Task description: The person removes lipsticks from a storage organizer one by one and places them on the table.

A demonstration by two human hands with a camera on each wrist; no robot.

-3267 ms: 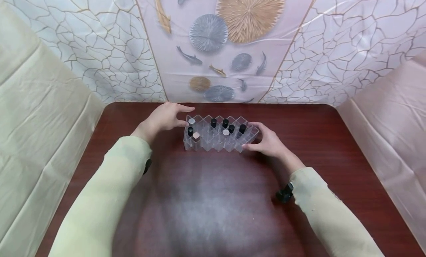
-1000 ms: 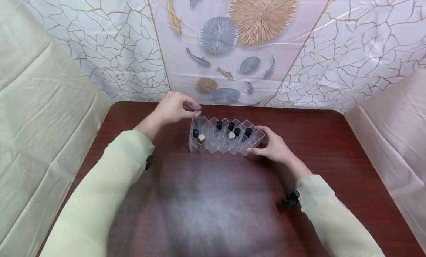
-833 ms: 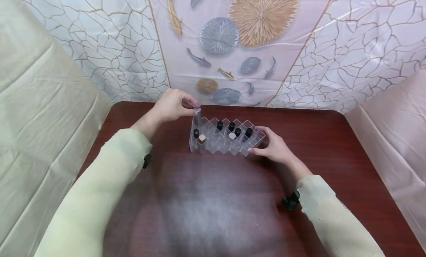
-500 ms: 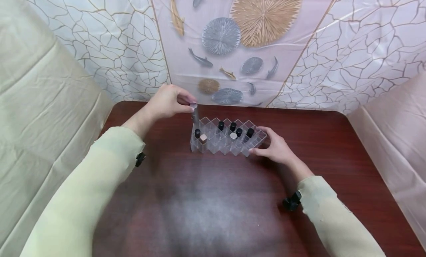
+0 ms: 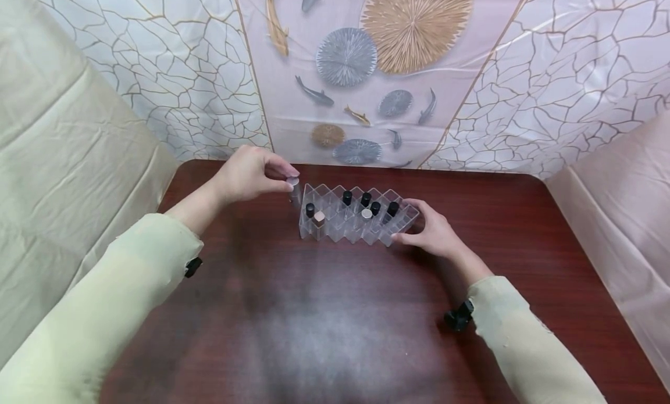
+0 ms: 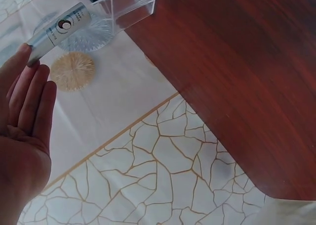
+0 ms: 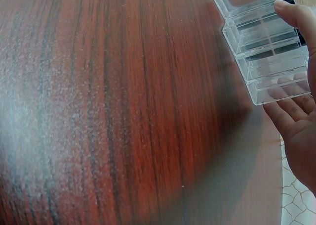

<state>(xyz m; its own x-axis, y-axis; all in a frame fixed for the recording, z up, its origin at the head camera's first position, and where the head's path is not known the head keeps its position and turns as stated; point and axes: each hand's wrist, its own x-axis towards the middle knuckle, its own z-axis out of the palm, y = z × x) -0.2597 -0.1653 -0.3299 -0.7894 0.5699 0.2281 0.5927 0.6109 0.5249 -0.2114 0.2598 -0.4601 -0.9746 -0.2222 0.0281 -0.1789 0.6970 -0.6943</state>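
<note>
Between thumb and fingertips, my left hand [image 5: 253,174] pinches a silver-grey lip balm tube [image 6: 60,32] by its end. A round coconut-like picture is printed on the label in the left wrist view. The tube [image 5: 295,192] hangs upright just left of a clear plastic lipstick organizer [image 5: 335,221] with diamond-shaped compartments. My right hand [image 5: 431,229] grips the organizer's right end, thumb in front and fingers behind. Several black-capped tubes [image 5: 348,197], a white-capped one [image 5: 367,214] and a pinkish-capped one [image 5: 319,218] stand in the organizer.
The organizer rests on a dark red wooden table [image 5: 335,317], towards its back edge. A patterned cloth wall [image 5: 345,119] rises behind the table, with pale cloth panels [image 5: 78,160] at the sides.
My left hand has taken the silver-grey tube out of the organizer's back left compartment and moved it left, then lower, beside the organizer. The right hand keeps its grip.
</note>
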